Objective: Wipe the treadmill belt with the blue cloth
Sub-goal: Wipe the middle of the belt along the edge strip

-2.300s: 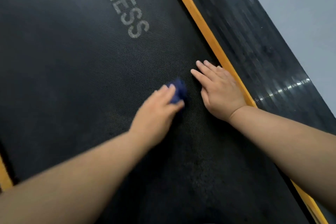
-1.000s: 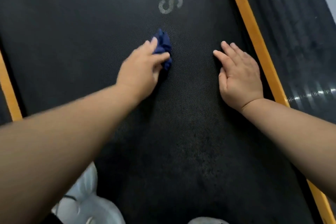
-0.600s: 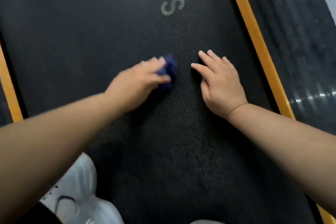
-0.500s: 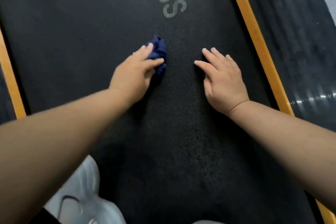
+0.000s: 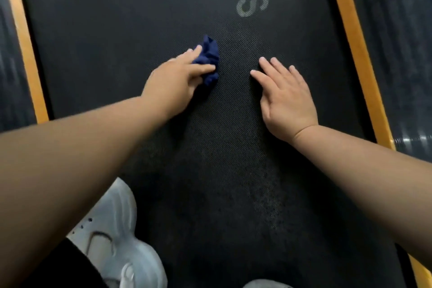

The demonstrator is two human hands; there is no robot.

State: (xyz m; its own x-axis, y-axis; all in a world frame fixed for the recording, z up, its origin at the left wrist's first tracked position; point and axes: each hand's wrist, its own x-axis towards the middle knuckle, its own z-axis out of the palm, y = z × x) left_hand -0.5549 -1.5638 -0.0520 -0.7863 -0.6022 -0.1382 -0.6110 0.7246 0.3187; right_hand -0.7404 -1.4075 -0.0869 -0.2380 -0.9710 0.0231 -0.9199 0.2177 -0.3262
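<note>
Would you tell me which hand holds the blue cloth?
The left hand pinches the blue cloth; the right hand lies flat on the belt, empty.

Blue cloth [image 5: 208,59] was gripped by left hand [image 5: 174,79] on treadmill belt [image 5: 117,30]; right hand [image 5: 286,98] was laid flat beside it.

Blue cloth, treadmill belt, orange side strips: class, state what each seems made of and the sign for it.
Blue cloth: soft fabric, matte; it bunches in folds in the left hand. Treadmill belt: probably rubber or PVC, matte black, fine dotted texture. Orange side strip: smooth painted or plastic trim; cannot tell which.
</note>
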